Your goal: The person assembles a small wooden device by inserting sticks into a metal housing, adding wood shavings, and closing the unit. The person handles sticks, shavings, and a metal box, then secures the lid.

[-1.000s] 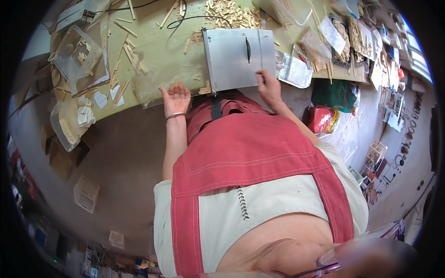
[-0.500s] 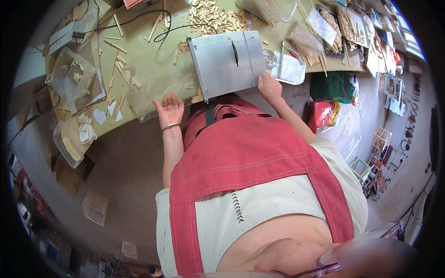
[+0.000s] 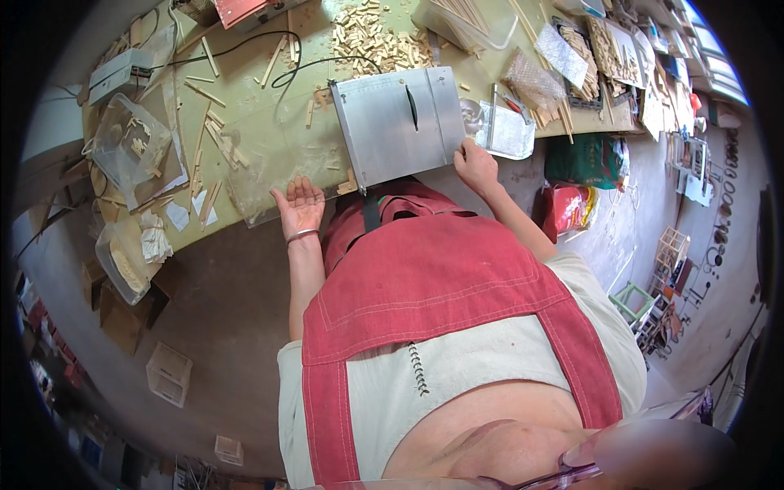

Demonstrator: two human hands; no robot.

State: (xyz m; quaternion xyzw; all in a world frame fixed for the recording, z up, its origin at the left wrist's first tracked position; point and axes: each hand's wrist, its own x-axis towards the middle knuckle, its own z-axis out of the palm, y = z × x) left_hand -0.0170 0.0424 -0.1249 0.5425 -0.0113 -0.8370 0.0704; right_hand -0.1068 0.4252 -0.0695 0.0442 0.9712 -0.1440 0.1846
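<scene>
A silver metal saw table (image 3: 384,118) with a dark lens-shaped slot stands at the front edge of the workbench, right before me. My right hand (image 3: 476,167) is closed at its right front corner, fingers curled; what they grip underneath is hidden. My left hand (image 3: 302,204) rests palm up at the bench's edge, left of the saw table, with its fingers apart and nothing in it. Under and beyond it lies a clear plastic sheet (image 3: 269,184). A small wooden piece (image 3: 347,181) sits by the saw table's left front corner.
Behind the saw table spreads a heap of small wood pieces (image 3: 380,41). Wooden strips (image 3: 224,139) lie on the left, near a clear plastic tub (image 3: 122,155). A black cable (image 3: 245,51) crosses the bench. To the right are a foil-like tray (image 3: 510,135) and bubble wrap (image 3: 535,77).
The whole view has shifted slightly, with the bench lower in the picture. Both hands keep nearly the same places beside the saw table.
</scene>
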